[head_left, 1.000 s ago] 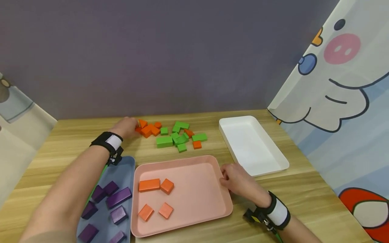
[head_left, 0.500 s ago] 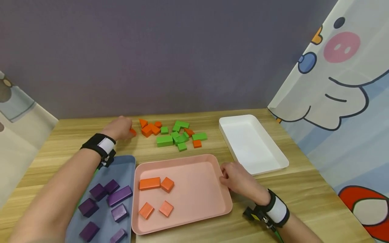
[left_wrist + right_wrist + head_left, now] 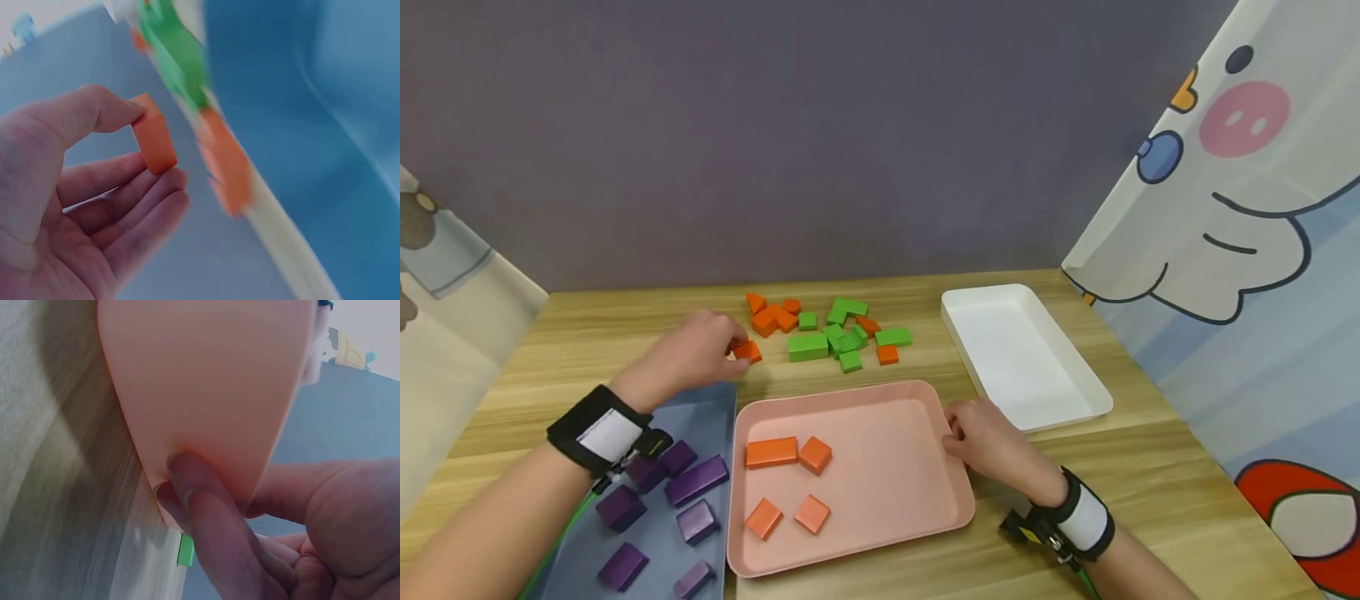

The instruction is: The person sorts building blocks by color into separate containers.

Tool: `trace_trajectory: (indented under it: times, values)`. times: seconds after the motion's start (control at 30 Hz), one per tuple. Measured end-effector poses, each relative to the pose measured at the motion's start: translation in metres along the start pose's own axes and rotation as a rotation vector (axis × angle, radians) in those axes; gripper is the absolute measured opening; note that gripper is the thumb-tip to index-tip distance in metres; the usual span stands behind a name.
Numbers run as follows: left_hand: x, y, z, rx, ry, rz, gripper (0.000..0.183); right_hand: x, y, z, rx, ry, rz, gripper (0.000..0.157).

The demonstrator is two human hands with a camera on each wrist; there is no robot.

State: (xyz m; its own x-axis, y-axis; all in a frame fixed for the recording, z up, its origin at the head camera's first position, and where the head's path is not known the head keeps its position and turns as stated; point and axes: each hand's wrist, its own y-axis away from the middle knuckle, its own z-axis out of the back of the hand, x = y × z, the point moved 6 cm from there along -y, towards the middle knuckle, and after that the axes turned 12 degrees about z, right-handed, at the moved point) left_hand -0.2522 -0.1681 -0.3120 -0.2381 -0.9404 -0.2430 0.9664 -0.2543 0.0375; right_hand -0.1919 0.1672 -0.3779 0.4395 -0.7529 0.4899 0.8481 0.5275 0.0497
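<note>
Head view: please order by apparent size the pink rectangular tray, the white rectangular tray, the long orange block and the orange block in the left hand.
1. Pink rectangular tray
2. White rectangular tray, though farther away
3. Long orange block
4. Orange block in the left hand, partly covered

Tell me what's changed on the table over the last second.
The left hand has carried an orange block, pinched between thumb and fingers, away from the loose blocks and nearer the person. The right hand still holds the right side of the pink tray. The four orange pieces inside it and the white tray look unmoved.
</note>
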Motion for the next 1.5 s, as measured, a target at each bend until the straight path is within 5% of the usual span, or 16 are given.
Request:
trace_trajectory:
  times: [0.3,0.47,0.6,0.93,1.5]
  values:
    - [-0.104,0.038,-0.021,0.081,-0.069,-0.231,0.015,-0.003,0.002,0.000,-0.022,-0.011,0.026,0.013]
    - [-0.137,0.055,-0.043,0.163,-0.122,-0.326,0.011,-0.002,0.002,-0.001,-0.027,-0.015,0.034,0.012]
    - [-0.155,0.068,-0.057,0.167,-0.164,-0.435,0.011,-0.002,0.002,-0.002,-0.025,-0.019,0.022,0.009]
    - [-0.167,0.089,-0.073,0.223,-0.149,-0.529,0.020,-0.003,-0.001,-0.003,-0.017,-0.011,-0.003,0.009]
    - [-0.163,0.094,-0.090,0.274,-0.219,-0.578,0.012,-0.002,-0.004,-0.001,-0.008,0.019,0.001,0.012]
